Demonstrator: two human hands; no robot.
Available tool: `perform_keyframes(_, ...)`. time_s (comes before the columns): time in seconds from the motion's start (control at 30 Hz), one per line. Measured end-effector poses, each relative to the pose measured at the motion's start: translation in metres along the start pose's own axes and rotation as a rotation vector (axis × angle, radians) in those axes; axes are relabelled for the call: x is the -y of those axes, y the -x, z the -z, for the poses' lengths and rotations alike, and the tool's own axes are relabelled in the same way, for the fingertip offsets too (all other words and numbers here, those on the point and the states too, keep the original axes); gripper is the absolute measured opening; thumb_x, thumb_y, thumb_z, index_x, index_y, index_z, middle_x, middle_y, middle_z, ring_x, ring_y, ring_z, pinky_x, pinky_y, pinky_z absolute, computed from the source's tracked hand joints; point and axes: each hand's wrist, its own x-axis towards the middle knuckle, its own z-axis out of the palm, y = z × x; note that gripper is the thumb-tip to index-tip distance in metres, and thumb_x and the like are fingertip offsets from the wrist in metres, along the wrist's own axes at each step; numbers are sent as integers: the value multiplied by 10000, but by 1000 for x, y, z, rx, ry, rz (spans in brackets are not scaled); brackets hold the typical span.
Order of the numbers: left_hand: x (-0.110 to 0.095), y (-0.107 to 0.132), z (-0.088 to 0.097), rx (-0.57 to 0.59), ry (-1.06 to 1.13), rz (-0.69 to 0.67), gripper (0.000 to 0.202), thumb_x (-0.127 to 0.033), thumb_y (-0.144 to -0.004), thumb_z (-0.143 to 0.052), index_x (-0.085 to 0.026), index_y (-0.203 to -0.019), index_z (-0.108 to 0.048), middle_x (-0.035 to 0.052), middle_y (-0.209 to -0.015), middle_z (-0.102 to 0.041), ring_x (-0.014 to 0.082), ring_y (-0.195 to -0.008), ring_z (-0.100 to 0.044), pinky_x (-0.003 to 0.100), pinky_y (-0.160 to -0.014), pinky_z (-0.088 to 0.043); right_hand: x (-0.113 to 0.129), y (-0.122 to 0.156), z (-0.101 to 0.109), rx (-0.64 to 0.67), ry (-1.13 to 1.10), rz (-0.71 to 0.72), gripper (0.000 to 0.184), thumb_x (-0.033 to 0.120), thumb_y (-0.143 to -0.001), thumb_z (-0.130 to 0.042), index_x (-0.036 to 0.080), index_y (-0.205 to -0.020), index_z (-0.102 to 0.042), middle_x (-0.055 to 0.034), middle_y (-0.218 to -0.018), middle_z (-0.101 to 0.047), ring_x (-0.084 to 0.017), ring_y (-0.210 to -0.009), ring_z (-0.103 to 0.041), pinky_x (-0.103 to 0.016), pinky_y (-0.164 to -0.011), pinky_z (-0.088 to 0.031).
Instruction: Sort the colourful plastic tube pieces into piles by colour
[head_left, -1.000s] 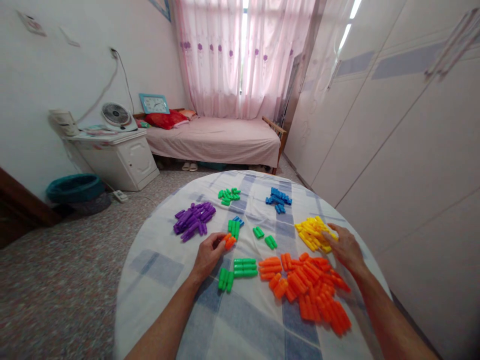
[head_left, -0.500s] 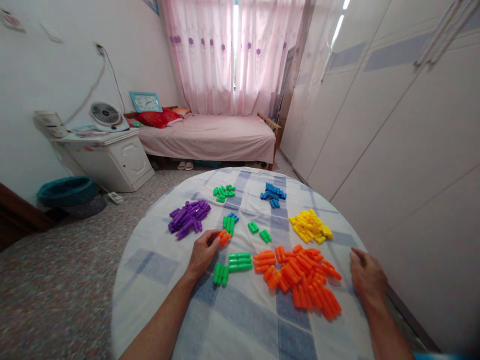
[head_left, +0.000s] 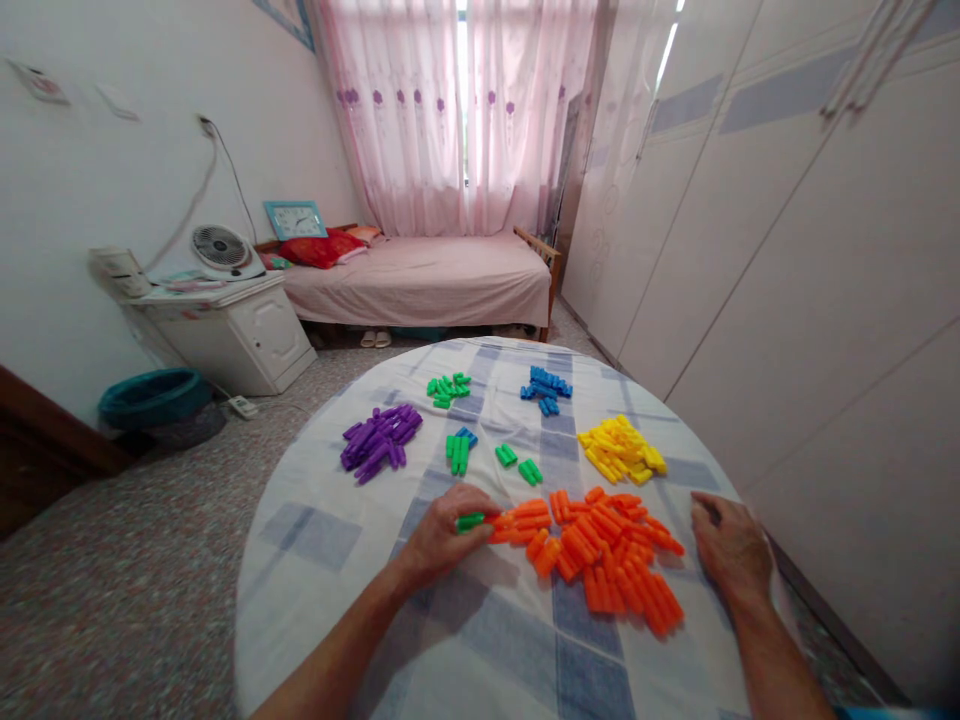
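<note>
My left hand (head_left: 442, 540) lies over the green pieces (head_left: 471, 521) at the left end of the orange pile (head_left: 600, 555), its fingers curled over them; I cannot make out what it holds. My right hand (head_left: 731, 550) rests on the tablecloth (head_left: 315, 535) at the table's right edge, just right of the orange pile, fingers bent down and holding nothing. Further back lie a yellow pile (head_left: 621, 450), a blue pile (head_left: 547, 386), a purple pile (head_left: 379, 440) and a small green pile (head_left: 448, 388).
Loose green pieces (head_left: 519, 463) and a green-and-blue cluster (head_left: 459, 447) lie mid-table. A white wardrobe (head_left: 787, 230) stands close on the right. Behind are a bed (head_left: 427, 280), a white cabinet (head_left: 240, 335) with a fan (head_left: 219, 250), and a teal basin (head_left: 154, 397) on the floor.
My left hand moved right from the purple side to the green pieces beside the orange pile; the orange pieces it held are out of sight. My right hand drew back from the yellow pile to the table's right edge.
</note>
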Motion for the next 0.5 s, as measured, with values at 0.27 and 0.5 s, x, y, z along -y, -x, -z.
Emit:
perform_keyframes(0.27, 4, -14, -22, 38, -56, -83, 250, -197, -787, -568, -236, -1008, -680, 55, -1019, -667, 190, -998, -583, 321, -915, -447, -2, 0, 0, -4, -3, 20, 450, 414, -783, -302, 177, -955, -642, -111, -991, -641, -269, -928, -560, -396, -857, -426)
perform_keyframes(0.5, 53, -46, 18, -388, -360, 174, 299, -243, -769, -578, -182, -1060, -606, 93, -1101, -601, 225, -1074, -542, 365, -948, -404, -11, -3, -5, 11, 15, 47, 480, 455, -780, -286, 179, -962, -634, -122, -993, -636, -287, -928, -568, -410, -840, -438)
